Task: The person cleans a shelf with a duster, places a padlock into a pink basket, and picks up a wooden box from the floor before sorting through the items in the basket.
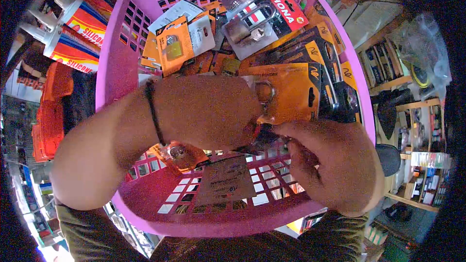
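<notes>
A pink plastic basket (pixel 110 75) full of carded padlocks sits right below me. My left hand (pixel 208 111), with a black band on the wrist, reaches across the basket and grips an orange padlock pack (pixel 291 92). My right hand (pixel 330 162) comes in from the lower right, fingertips pinching the lower edge of the same pack. A red and black HONA padlock pack (pixel 272 14) lies at the basket's far side. Another orange pack with a brass padlock (pixel 174 43) lies to the far left. A brown card (pixel 225 182) rests on the basket's near floor.
Silicone sealant tubes (pixel 73 29) stand left of the basket, above an orange object (pixel 51 111). Shelves of small goods (pixel 412 111) run along the right. A clear plastic bag (pixel 422 43) sits at upper right.
</notes>
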The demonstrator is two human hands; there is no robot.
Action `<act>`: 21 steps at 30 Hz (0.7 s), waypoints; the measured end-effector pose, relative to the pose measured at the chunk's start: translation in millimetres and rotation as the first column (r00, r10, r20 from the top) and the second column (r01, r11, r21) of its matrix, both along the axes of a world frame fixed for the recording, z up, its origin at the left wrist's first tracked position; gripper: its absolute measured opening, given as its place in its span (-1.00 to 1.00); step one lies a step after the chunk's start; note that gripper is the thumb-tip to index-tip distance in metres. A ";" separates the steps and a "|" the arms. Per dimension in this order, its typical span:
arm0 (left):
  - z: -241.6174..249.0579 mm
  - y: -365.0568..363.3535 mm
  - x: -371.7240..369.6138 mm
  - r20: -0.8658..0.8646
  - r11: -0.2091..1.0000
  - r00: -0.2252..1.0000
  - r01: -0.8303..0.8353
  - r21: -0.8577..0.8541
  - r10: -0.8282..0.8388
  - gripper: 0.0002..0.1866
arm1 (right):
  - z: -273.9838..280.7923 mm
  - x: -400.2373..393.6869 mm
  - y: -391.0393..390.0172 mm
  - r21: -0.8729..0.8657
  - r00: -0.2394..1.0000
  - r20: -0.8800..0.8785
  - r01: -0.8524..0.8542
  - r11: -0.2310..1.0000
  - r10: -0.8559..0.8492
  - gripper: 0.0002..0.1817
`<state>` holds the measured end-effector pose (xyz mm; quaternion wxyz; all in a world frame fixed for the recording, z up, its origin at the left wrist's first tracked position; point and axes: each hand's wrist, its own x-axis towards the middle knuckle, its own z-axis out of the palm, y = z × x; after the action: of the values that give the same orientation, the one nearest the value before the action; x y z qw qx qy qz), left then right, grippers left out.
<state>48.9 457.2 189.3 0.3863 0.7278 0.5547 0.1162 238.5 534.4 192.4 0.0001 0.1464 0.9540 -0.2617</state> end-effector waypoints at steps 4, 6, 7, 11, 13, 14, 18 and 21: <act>-24.7 5.8 4.6 -0.208 0.977 0.978 0.030 0.213 0.015 -0.81 | -2.3 -1.5 -1.4 0.062 0.992 -0.122 0.041 0.997 -0.034 -0.71; -37.3 7.5 6.0 -0.334 0.938 0.941 0.077 0.339 0.043 -0.82 | -0.9 -1.8 -1.7 0.068 0.986 -0.134 0.108 0.992 -0.098 -0.69; -36.3 8.3 6.0 -0.333 0.938 0.942 0.076 0.337 0.043 -0.82 | -1.3 -1.3 -1.8 0.066 0.986 -0.133 0.107 0.992 -0.098 -0.69; -36.1 9.7 7.4 -0.300 0.970 0.946 -0.053 0.236 0.124 -0.77 | -4.5 -0.3 -2.7 0.096 0.979 -0.146 0.157 0.983 -0.142 -0.70; -32.0 8.1 11.6 -0.248 0.958 0.950 -0.123 0.258 0.189 -0.75 | -5.1 -0.8 -3.2 0.110 0.976 -0.165 0.161 0.981 -0.141 -0.71; -26.3 5.9 15.5 -0.268 0.930 0.919 -0.203 0.306 0.289 -0.75 | -4.8 -0.7 -3.5 0.098 0.974 -0.171 0.165 0.981 -0.147 -0.72; -14.6 -2.5 21.0 -0.250 0.904 0.957 -0.027 0.427 0.147 -0.75 | -2.0 -0.1 0.1 0.148 0.986 -0.105 0.141 0.979 -0.126 -0.74; -3.1 -17.6 30.9 -0.312 0.957 0.916 0.188 -0.221 -0.252 -0.74 | -4.6 -1.4 -0.9 0.092 0.973 -0.178 0.163 0.982 -0.145 -0.75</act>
<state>79.8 439.6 186.3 0.3629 0.7553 0.5352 -0.1068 237.1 533.5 187.8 -0.1095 0.1971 0.9487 -0.2216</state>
